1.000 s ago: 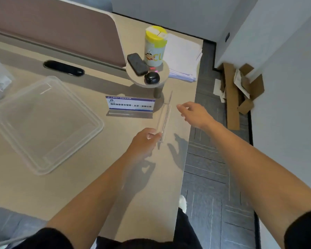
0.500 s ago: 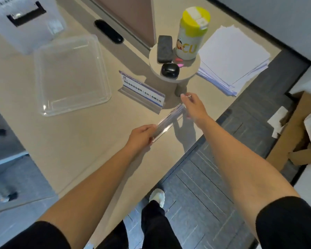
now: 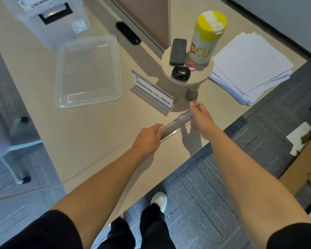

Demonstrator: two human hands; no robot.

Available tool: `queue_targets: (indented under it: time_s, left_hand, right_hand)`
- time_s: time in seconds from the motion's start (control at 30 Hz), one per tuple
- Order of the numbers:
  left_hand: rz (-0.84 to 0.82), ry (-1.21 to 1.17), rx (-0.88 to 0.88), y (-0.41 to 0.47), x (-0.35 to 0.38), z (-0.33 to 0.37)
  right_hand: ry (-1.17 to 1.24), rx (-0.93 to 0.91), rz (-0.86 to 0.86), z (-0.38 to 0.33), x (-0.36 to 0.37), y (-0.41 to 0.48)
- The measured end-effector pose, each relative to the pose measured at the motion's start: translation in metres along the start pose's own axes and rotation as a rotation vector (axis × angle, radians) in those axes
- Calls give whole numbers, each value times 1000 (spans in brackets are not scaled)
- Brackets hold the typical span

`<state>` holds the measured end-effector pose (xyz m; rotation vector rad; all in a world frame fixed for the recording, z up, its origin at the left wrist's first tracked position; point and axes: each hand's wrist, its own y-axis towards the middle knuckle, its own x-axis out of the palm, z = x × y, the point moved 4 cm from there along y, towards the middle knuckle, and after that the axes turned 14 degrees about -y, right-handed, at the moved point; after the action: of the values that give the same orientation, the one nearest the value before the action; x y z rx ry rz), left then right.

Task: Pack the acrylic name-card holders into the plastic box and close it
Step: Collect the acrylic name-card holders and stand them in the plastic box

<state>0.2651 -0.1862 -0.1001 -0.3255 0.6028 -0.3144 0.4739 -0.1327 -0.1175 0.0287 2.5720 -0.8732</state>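
Near the tabletop (image 3: pixel 97 141) front edge: left hand (image 3: pixel 148 137) and right hand (image 3: pixel 200 116) clamped on opposite ends of one clear acrylic holder (image 3: pixel 174 123), as half a second ago. Beyond: one standing carded holder (image 3: pixel 153 92), one flat clear lid (image 3: pixel 88 72), one frosted plastic box (image 3: pixel 50 20) at the far-left corner, now fuller in view.

The lid (image 3: pixel 88 71) at left is clear glossy plastic; the far box (image 3: pixel 48 20) is frosted plastic. The near holder (image 3: pixel 174 123) is clear, shiny acrylic. The desk (image 3: pixel 101 137) looks smooth and matt. Right, paper (image 3: pixel 251 65) lies matt.
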Motion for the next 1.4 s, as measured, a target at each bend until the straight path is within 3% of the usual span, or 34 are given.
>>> queue_targets:
  time_s: [0.2,0.4,0.67,0.83,1.1,1.4]
  left_hand:
    - [13,-69,23,-25,-35,-4]
    - [66,-55,125,-55,-86,16]
    - [-112,-125,147,-122,-174,-12]
    - [-140,-120,274,-168,-251,-63]
    - [-20,-108,421,-216,-380,-93]
    - [21,-11,598,-195,-461,-104]
  right_hand:
    - [33,-97,5,-32,10,-34]
    - [360,-61,32,-82,40,-74]
    - [269,-167,146,-150,113,-145]
    - [140,-210,179,-198,182,-201]
    - [70,-306,137,-298,278,-261]
    - [73,-405,104,-386,329,-240]
